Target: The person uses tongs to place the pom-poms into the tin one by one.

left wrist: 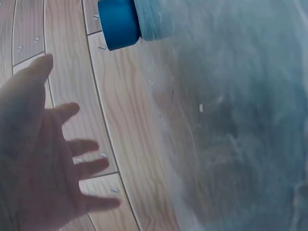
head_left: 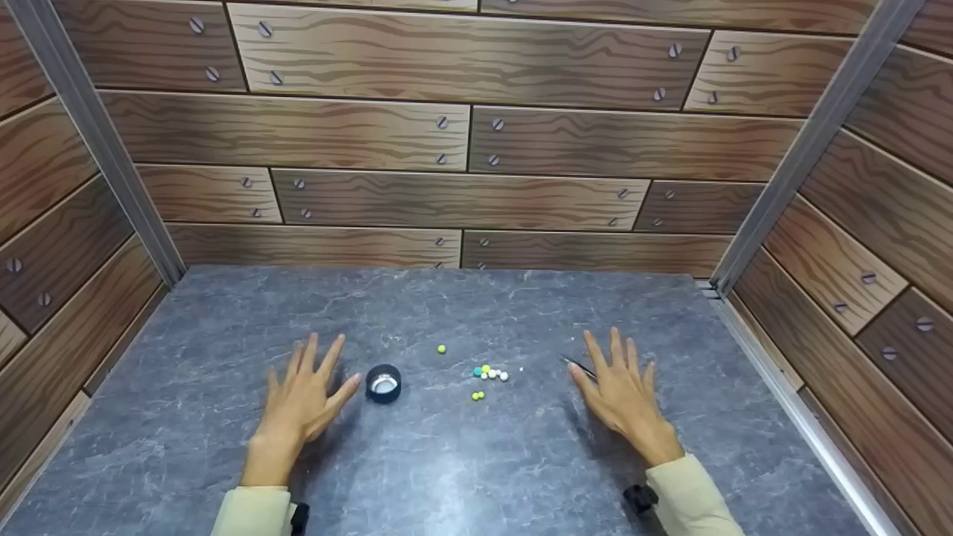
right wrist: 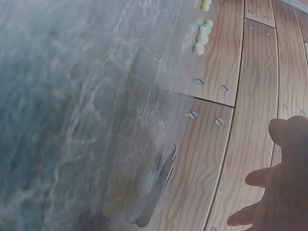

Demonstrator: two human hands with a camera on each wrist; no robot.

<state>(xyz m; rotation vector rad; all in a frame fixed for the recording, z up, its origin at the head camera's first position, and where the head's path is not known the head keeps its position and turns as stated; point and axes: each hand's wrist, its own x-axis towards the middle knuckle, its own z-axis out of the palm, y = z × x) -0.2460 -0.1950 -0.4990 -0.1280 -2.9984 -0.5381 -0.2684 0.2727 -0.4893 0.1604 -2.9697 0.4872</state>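
Observation:
My left hand is held over the left side of the table with its fingers spread and nothing in it. Just right of its thumb sits a small round dark container, blue in the left wrist view, with a silvery inside. On the other side, my right hand is spread and holds nothing. Slim metal tweezers lie on the table by its thumb, partly covered by it in the head view. Between the hands are small beads: a cluster of white beads with a teal bead and a yellow bead.
Two yellow-green beads lie nearer me than the cluster, and a single yellow-green bead lies farther back. The grey marbled table is enclosed by wood-patterned walls at the back and sides, with metal posts at the corners.

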